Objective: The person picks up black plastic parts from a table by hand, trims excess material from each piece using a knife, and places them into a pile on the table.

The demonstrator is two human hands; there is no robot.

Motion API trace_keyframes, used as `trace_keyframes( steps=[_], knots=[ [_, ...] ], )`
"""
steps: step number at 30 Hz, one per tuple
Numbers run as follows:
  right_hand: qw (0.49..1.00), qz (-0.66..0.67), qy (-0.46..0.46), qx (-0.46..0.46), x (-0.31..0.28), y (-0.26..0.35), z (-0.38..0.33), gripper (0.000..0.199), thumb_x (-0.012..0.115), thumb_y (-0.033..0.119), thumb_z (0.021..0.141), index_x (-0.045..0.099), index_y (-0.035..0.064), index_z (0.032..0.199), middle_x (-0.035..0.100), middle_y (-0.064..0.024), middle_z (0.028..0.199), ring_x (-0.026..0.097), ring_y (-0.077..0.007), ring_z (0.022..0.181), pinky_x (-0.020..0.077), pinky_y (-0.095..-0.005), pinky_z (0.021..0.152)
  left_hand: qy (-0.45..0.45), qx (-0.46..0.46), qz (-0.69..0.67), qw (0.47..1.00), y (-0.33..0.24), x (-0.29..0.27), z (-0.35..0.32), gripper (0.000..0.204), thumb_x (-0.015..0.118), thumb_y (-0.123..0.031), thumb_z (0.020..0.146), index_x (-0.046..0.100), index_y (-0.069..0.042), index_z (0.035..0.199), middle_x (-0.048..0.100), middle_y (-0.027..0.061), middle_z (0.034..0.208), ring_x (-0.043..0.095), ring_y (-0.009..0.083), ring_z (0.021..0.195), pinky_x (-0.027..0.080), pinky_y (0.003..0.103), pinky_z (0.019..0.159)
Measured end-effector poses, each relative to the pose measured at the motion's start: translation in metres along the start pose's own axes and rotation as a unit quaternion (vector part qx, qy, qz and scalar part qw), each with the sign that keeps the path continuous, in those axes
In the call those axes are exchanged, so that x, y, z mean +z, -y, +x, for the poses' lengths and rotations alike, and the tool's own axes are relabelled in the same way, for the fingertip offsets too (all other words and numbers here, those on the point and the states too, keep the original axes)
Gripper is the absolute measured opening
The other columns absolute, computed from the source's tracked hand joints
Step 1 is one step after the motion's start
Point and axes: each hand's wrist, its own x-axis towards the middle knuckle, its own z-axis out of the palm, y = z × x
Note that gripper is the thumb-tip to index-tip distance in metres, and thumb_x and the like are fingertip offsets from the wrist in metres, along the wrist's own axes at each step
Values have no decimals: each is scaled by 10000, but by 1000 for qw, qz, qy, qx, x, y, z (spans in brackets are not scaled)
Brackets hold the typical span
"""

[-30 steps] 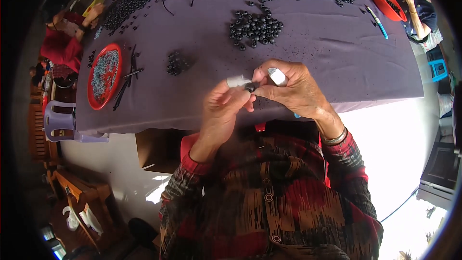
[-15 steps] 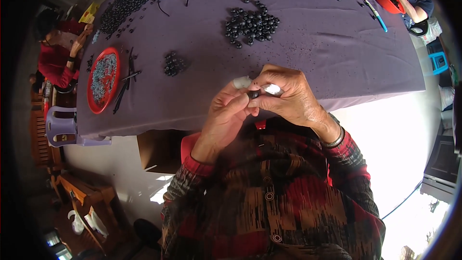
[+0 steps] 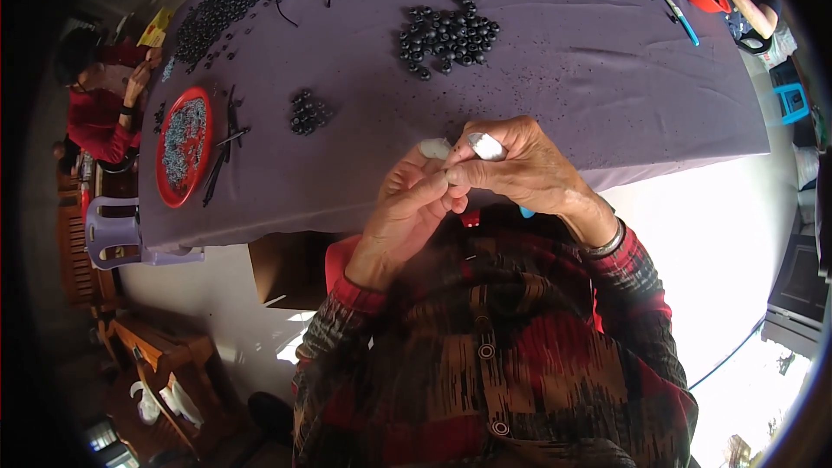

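A red plate (image 3: 183,149) of small bits and a small bead pile (image 3: 308,112) are seen well left of the hands, on the purple cloth (image 3: 572,78). The left hand (image 3: 407,217) is curled narrow, its fingertips pressed to the right hand (image 3: 520,175) just above the table edge. A small white piece (image 3: 433,148) is pinched between them; a white-wrapped fingertip is shown on the right hand. A larger bead heap (image 3: 449,35) is spread beyond the hands.

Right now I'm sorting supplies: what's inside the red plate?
The red plate holds a heap of tiny grey-blue bits, probably beads. Its bottom beneath them is covered.
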Motion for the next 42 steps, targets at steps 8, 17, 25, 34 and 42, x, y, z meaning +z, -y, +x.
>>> trace_keyframes(
  steps=[8, 17, 25, 34, 42],
  knots=[
    [991, 17, -48, 125, 2, 10, 1, 105, 670, 145, 849, 668, 40, 847, 585, 25, 615, 407, 4, 491, 260, -161, 416, 15, -18, -29, 999, 1, -2, 1, 189, 566, -90, 890, 501, -64, 1066, 541, 26, 890, 498, 121, 787, 432, 282, 681],
    [989, 14, -81, 120, -14, 22, -3, 301, 500, 278, 940, 580, 7, 836, 459, 10, 659, 439, -68, 558, 379, -236, 497, -8, -4, -39, 999, -2, -5, 1, 89, 539, -61, 902, 578, -83, 979, 547, 4, 827, 493, 114, 761, 435, 272, 675],
    [906, -412, -58, -71, -3, 17, -14, 226, 487, 221, 927, 512, 2, 878, 500, -176, 639, 528, -328, 547, 417, -389, 523, 6, 4, -64, 998, 2, -10, 0, 78, 533, -96, 920, 597, -109, 962, 570, -9, 873, 505, 112, 775, 440, 276, 688],
    [870, -462, -57, -165, 10, 11, -12, 96, 577, 114, 818, 533, 31, 841, 547, -98, 668, 567, -308, 574, 452, -381, 511, -20, 23, -54, 998, 1, -8, -1, 98, 513, -118, 933, 581, -83, 995, 577, 9, 883, 547, 99, 800, 480, 276, 723],
    [882, -434, -40, -178, 9, 7, -11, 110, 556, 128, 850, 575, 20, 860, 574, -105, 696, 579, -297, 587, 455, -367, 495, -40, 27, -47, 998, 3, -12, 0, 114, 514, -109, 931, 582, -78, 1017, 583, 23, 878, 560, 107, 801, 501, 281, 729]
  ],
)
